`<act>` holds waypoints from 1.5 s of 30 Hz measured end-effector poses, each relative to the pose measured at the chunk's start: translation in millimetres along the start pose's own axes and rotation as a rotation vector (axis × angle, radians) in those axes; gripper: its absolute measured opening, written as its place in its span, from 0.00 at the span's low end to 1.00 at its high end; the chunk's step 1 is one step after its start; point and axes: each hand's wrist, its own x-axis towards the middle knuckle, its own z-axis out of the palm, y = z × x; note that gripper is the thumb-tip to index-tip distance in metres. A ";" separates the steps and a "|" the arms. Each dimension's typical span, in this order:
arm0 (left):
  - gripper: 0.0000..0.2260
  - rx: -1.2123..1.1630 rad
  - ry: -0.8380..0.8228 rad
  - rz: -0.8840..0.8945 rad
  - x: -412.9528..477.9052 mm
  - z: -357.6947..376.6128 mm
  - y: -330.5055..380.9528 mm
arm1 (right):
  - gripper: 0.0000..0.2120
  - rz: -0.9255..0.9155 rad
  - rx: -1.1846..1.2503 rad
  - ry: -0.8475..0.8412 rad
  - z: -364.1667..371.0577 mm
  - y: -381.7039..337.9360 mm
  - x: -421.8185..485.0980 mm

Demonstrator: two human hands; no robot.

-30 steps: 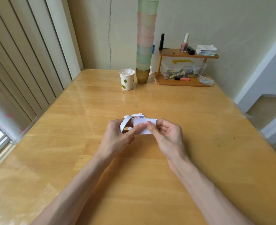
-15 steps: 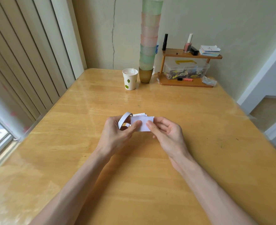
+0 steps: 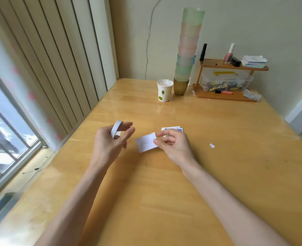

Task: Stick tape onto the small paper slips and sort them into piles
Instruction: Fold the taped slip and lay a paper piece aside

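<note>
Daylight from the window (image 3: 8, 132) and its vertical blinds (image 3: 45, 68) on the left falls across a wooden desk (image 3: 164, 201), with a paper cup (image 3: 165, 92) at its far edge. Both hands work over the middle of the desk, apart from each other. The left hand (image 3: 111, 142) holds a white tape roll (image 3: 116, 132) among its curled fingers, the ring standing roughly upright. The right hand (image 3: 173, 144) pinches a white paper slip (image 3: 145, 144) by its right end between thumb and forefinger. The slip's long axis runs left to right, its free end pointing left toward the roll and sitting a little nearer than the pinched end. Whether it touches the desk or any tape is on it cannot be told. Just beyond the right hand lies a small pile of slips (image 3: 175, 129), and a tiny white scrap (image 3: 212, 145) lies well to the right. The step looks like joining tape to slip. It would go best with the slip kept flat and steady, a short length drawn off the roll, laid along the long axis and pressed down from the pinched end outward, with fingertips kept off the sticky face. The slip can then join the pile squarely.
</note>
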 end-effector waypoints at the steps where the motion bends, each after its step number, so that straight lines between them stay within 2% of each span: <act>1: 0.07 0.006 0.024 0.000 -0.8 -11.8 -2.0 | 0.07 -0.019 -0.037 -0.024 13.0 -1.3 3.6; 3: 0.06 0.024 0.033 0.005 -2.0 -30.3 -5.7 | 0.07 -0.068 -0.155 -0.045 38.5 -4.8 10.2; 7: 0.06 0.073 -0.054 0.032 -5.3 -42.1 -7.8 | 0.10 -0.326 -0.664 0.069 65.8 -6.4 13.6; 9: 0.09 0.081 -0.148 0.070 -6.5 -37.8 -5.1 | 0.08 -0.395 -0.603 0.148 62.3 -8.2 9.6; 11: 0.13 0.029 -0.283 0.091 -6.8 -28.5 -1.5 | 0.06 -0.422 -0.403 0.184 48.8 -10.6 5.9; 13: 0.14 -0.038 -0.436 0.103 -9.4 -15.1 4.9 | 0.12 -0.458 -0.226 0.128 25.5 -16.1 1.2; 16: 0.12 -0.025 -0.589 0.165 -9.5 8.7 13.5 | 0.24 -0.581 -0.282 -0.046 -16.5 -24.7 -5.6; 18: 0.11 0.005 -0.649 0.208 -7.4 22.9 20.6 | 0.24 -0.611 -0.364 -0.099 -42.6 -24.2 -8.7; 21: 0.13 0.048 -0.717 0.256 -8.2 41.9 31.6 | 0.22 -0.568 -0.337 -0.138 -71.5 -23.9 -16.3; 26: 0.07 0.113 -0.748 0.265 -18.3 70.3 38.4 | 0.18 -0.571 -0.328 -0.102 -89.8 -13.4 -23.4; 31: 0.06 0.049 -0.731 0.266 -15.3 75.8 39.1 | 0.13 -0.508 -0.231 0.052 -97.7 -0.9 -25.2; 35: 0.09 -0.043 -0.705 0.252 -20.0 82.3 32.7 | 0.11 -0.446 -0.206 0.089 -99.1 5.7 -23.6; 41: 0.10 -0.259 -0.724 0.161 -21.1 75.2 23.9 | 0.11 -0.463 -0.188 0.111 -94.8 12.0 -17.7; 45: 0.10 -0.284 -0.715 0.182 -25.8 79.0 25.1 | 0.14 -0.420 -0.134 0.111 -88.9 12.6 -19.2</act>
